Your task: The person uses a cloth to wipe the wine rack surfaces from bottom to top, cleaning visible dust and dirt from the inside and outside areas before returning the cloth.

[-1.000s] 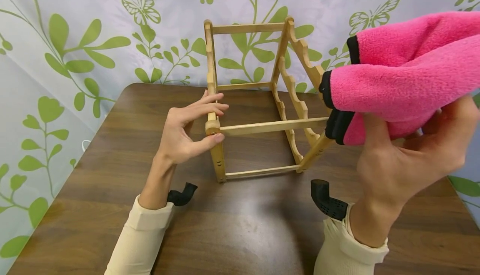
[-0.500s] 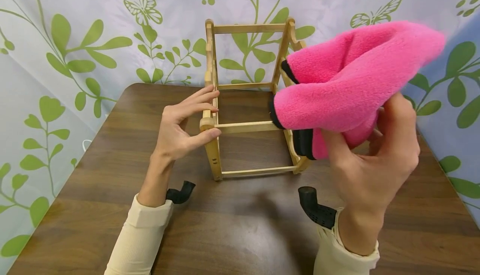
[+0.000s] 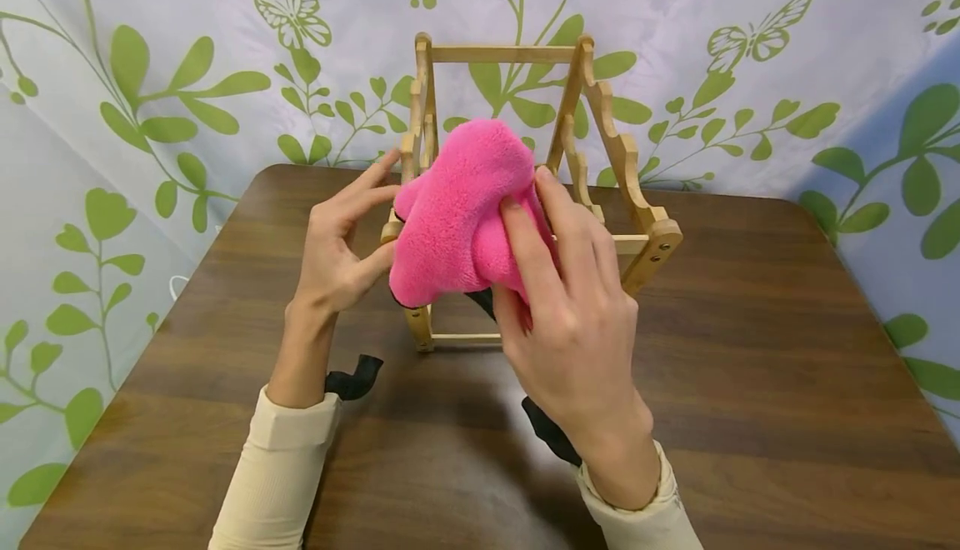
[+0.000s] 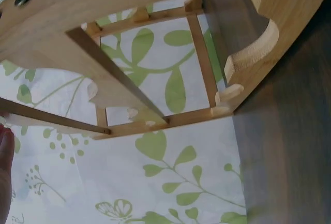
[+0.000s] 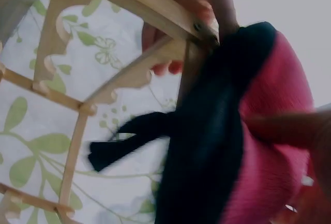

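Note:
A pink plush cloth with black edging [image 3: 461, 212], bunched up, is held in my right hand [image 3: 573, 325] between thumb and fingers. It lies over the front left corner of a wooden rack [image 3: 637, 175] with scalloped side rails. Thumb and fingers of my left hand [image 3: 333, 242] hold the rack's left side at that corner, partly behind the cloth. In the right wrist view, the left hand [image 5: 201, 1] curls round the rail beside the cloth's black edge [image 5: 207, 125]. The left wrist view looks through the rack's bars [image 4: 119, 84].
The rack stands on a dark brown wooden table [image 3: 750, 383]. Behind it hangs a white backdrop [image 3: 352, 17] with green leaves and butterflies. Black curved wrist mounts [image 3: 356, 377] show by both sleeves.
My right hand has carried the pink cloth leftward from the rack's right side to its front left corner. The left hand stays at the rack's left side, shifted slightly left.

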`<action>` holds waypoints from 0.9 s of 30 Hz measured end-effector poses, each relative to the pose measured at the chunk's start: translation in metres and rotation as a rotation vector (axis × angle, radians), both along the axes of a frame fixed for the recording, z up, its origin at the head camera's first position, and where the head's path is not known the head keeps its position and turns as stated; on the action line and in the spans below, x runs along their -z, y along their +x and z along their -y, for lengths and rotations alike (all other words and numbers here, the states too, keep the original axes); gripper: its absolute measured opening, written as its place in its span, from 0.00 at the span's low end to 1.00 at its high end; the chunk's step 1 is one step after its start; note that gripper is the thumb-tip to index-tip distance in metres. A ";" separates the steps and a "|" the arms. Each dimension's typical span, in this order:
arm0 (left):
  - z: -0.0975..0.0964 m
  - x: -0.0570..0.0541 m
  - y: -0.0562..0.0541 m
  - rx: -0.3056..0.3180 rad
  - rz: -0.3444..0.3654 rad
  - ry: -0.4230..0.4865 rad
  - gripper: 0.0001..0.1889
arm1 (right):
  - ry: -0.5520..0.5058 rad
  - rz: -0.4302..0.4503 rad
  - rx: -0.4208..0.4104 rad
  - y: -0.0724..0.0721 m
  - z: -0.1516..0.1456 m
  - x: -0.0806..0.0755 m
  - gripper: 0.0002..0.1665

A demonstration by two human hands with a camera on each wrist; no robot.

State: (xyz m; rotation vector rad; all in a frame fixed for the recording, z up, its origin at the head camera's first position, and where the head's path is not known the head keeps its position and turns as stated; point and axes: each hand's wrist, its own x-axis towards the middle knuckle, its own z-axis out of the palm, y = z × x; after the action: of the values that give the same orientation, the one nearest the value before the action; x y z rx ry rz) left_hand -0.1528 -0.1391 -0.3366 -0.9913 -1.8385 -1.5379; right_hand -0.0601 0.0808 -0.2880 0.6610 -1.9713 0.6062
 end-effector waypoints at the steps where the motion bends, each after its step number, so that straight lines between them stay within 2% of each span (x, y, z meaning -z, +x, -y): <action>1: 0.001 -0.001 0.001 -0.001 0.022 -0.008 0.40 | 0.035 0.019 0.003 0.000 -0.002 0.001 0.26; 3: 0.002 -0.003 0.003 0.008 0.069 -0.031 0.41 | 0.110 0.063 -0.001 -0.001 -0.004 0.002 0.27; 6: 0.005 -0.006 0.006 0.053 0.149 -0.054 0.36 | 0.201 0.127 -0.018 -0.003 -0.004 0.005 0.30; 10: 0.006 -0.012 0.011 0.088 0.213 -0.065 0.30 | 0.226 0.154 -0.032 -0.007 -0.001 0.010 0.30; 14: 0.006 -0.013 0.012 0.104 0.224 -0.056 0.23 | 0.200 0.133 -0.024 -0.011 0.000 0.014 0.27; 18: 0.008 -0.011 0.010 0.119 0.201 -0.051 0.19 | 0.181 0.120 -0.030 -0.014 -0.001 0.014 0.25; 20: 0.009 -0.010 0.009 0.122 0.193 -0.050 0.21 | 0.174 0.124 -0.032 -0.015 -0.003 0.014 0.24; 23: 0.010 -0.008 0.008 0.110 0.186 -0.059 0.31 | 0.176 0.150 -0.018 -0.014 -0.009 0.012 0.24; 27: 0.010 -0.007 0.009 0.116 0.201 -0.044 0.32 | 0.171 0.201 0.010 -0.012 -0.020 0.008 0.27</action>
State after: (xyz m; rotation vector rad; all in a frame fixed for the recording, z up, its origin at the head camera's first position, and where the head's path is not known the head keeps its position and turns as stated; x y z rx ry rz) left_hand -0.1441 -0.1490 -0.3299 -1.0111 -1.9898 -1.7277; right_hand -0.0720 0.1007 -0.2958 0.7167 -2.2316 0.5176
